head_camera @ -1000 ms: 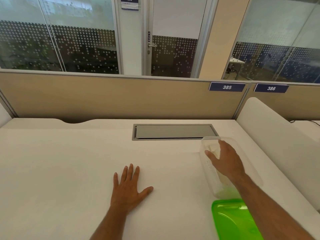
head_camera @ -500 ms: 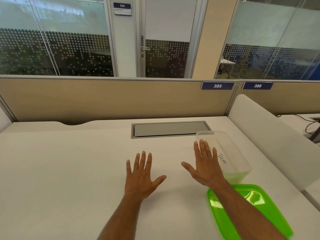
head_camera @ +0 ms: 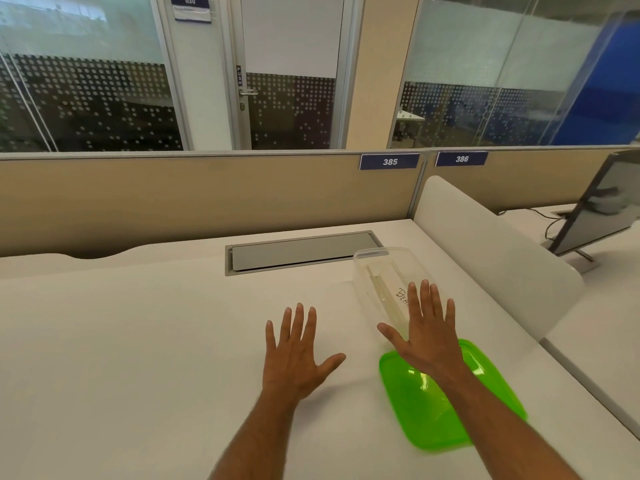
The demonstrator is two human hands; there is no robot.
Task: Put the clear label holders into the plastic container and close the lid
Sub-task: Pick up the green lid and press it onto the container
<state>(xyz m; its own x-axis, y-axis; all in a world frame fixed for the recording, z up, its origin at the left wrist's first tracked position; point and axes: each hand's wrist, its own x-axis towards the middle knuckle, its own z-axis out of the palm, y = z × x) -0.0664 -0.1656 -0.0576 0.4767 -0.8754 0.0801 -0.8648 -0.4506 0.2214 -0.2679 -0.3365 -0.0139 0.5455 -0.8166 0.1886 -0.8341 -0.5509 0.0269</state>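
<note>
Fingers [head_camera: 426, 299] of both hands spread, nothing held; clear container [head_camera: 384, 271] lengthwise away, green lid [head_camera: 485, 410] nearer.

White desk [head_camera: 138, 341], beige partition [head_camera: 173, 199], dotted glass walls [head_camera: 86, 98]

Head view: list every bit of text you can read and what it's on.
"385": blue desk plate on the partition.
"386": blue plate beside it.
"030": door sign; smaller print below it unreadable.
"PUSH": strip on the door.
"DE…": handwriting on the clear container, rest hidden by the right hand.

left hand [head_camera: 296, 355] flat, fingers spread | right hand [head_camera: 424, 336] likewise (palm down)
</note>
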